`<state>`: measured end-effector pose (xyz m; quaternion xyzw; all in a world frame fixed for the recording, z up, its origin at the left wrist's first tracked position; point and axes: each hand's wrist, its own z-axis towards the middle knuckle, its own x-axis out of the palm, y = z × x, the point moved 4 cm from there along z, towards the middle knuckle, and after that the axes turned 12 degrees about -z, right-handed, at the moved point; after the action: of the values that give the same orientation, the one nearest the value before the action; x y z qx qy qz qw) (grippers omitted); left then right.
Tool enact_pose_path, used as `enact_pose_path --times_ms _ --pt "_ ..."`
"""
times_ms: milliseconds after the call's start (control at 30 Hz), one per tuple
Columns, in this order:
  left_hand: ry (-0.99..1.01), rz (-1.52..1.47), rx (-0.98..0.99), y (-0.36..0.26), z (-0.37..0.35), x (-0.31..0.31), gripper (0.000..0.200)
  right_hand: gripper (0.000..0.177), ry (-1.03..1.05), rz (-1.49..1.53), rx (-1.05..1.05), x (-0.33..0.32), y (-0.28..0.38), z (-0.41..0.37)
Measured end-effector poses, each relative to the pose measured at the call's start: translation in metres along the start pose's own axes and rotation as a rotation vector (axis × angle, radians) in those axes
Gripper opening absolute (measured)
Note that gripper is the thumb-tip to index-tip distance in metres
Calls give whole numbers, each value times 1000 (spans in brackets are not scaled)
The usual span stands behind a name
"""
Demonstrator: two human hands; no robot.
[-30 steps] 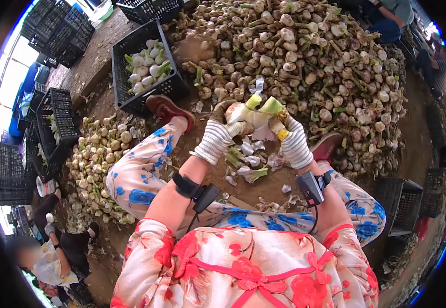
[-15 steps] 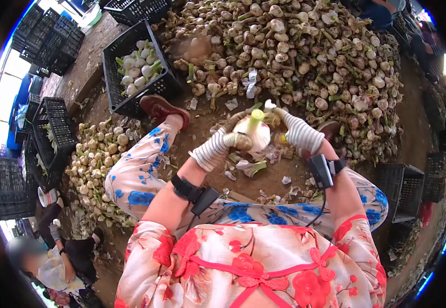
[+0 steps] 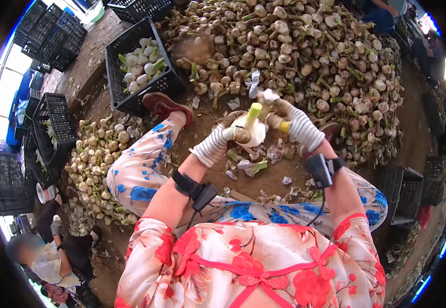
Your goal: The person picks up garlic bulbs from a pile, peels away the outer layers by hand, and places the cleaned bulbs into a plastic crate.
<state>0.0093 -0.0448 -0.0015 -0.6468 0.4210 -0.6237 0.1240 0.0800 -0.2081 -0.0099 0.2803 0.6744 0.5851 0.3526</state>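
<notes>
A white garlic bulb [image 3: 255, 134] with a short green stem stub pointing up sits in my left hand [image 3: 228, 134], the gloved fingers wrapped round its left side. To its right, apart from the bulb, is my right hand [image 3: 297, 126] in a striped, soiled glove with a yellow band at the thumb. A white scrap of garlic skin [image 3: 270, 95] shows at its closed fingertips. Below the bulb, loose skins and a cut stem [image 3: 254, 168] lie on the dirt floor.
A large heap of unpeeled garlic [image 3: 305, 56] rises in front. At the front left stands a black crate [image 3: 125, 105] holding cleaned bulbs. More garlic [image 3: 94, 164] is piled by my left leg. Another person [image 3: 53, 262] sits at the lower left, and a dark crate [image 3: 402, 195] stands at right.
My right hand has drawn away from the bulb, and more of the white scrap shows at its fingertips. The bulb stays in my left hand, its stem tilted a little.
</notes>
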Motion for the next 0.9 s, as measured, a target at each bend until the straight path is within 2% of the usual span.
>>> enact_pose_path --times_ms 33,67,133,167,200,267,333,367,400,467,500,533,600,633,667,733,767,800,833,900 --pt "-11 30 -9 -2 0 0 63 34 -19 3 150 -7 8 -5" --pt "-22 58 -23 -2 0 -1 63 31 -2 -38 146 -8 20 -9" --pt "-45 52 -36 1 1 1 64 26 67 -316 206 -3 20 -6" --pt "-13 22 -71 2 1 6 64 24 64 -634 -123 1 38 -11" --pt "16 -7 -100 1 2 11 65 23 20 -371 -225 10 38 -9" --pt "32 -15 -80 5 2 8 65 22 134 -129 329 4 24 -17" --pt "49 -28 -50 4 0 6 66 22 60 -232 77 8 29 -13" --pt "50 -13 -55 2 -1 6 66 23 119 62 321 7 24 -20" --pt "51 -12 -55 1 -1 4 66 23 119 62 320 11 29 -23" --pt "37 -114 -206 10 0 -5 65 24 39 -381 26 13 46 -24" --pt "41 -44 -146 11 4 -10 66 24 28 -351 -19 16 43 -25" --pt "46 -42 -152 14 4 -14 66 22 91 -484 95 13 40 -27" --pt "141 -73 -245 16 4 -14 68 19 108 -439 139 15 38 -31" --pt "153 -136 -243 12 3 -11 63 18 18 -265 28 19 29 -31" --pt "157 -134 -241 9 3 -6 63 16 5 -165 136 16 17 -33" --pt "-62 379 87 -6 5 -2 55 15 -126 84 188 20 2 -30" --pt "-73 361 260 8 13 -21 46 15 -135 82 216 24 -2 -32" --pt "-78 365 256 13 15 -19 46 16 -145 84 243 30 5 -33" --pt "-262 519 460 7 13 -20 43 19 -245 -278 50 31 -8 -23" --pt "-321 725 631 -2 9 -21 39 18 -310 -283 -111 36 -20 -14"
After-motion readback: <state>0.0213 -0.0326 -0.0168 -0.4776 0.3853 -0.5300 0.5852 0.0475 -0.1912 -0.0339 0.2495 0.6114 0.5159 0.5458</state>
